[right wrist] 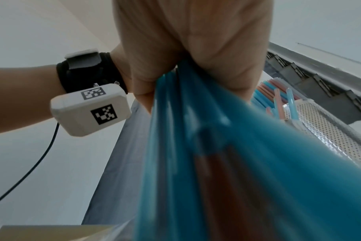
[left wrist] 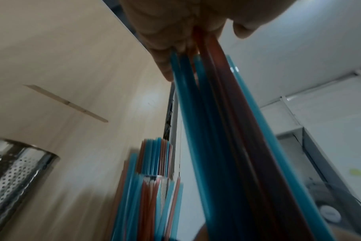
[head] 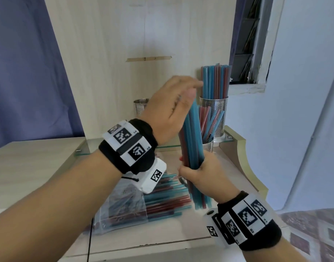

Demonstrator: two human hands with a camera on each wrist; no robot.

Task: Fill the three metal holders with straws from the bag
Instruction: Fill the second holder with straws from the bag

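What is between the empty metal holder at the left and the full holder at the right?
In the head view, the left hand and the bundle of straws it tops.

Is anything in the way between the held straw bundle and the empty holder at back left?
The left hand, resting on top of the bundle, hides most of the empty holder in the head view. The left wrist view shows nothing between bundle and holder. The two partly filled holders stand to the right, off that path.
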